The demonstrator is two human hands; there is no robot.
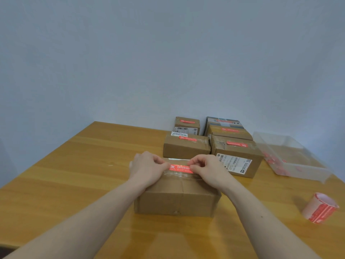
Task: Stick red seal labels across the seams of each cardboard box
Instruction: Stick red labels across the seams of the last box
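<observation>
Table [74,165]: bare wood at the left; the work is kept to the middle and right.
Left hand [147,168]: curled on the near box, thumb and fingers pinched on the left end of the label, so that end is kept taut.
Near box [177,199]: set square in front of the person, its taped seam on top and within easy reach of both hands.
Label [180,168]: red, held stretched between the two hands and laid over the clear tape at the far part of the lid; whether it is fully pressed down cannot be told.
Right hand [207,169]: curled likewise, fingertips pinched on the right end, apparently to line the strip up before it is smoothed.
Done boxes [186,148]: grouped at the back, each with a red strip on top, seemingly set aside as finished.
Tray [291,157]: clear plastic, some red scraps inside, at the far right.
Roll [320,207]: red labels, lying near the right forearm, handy for the next strip.
</observation>
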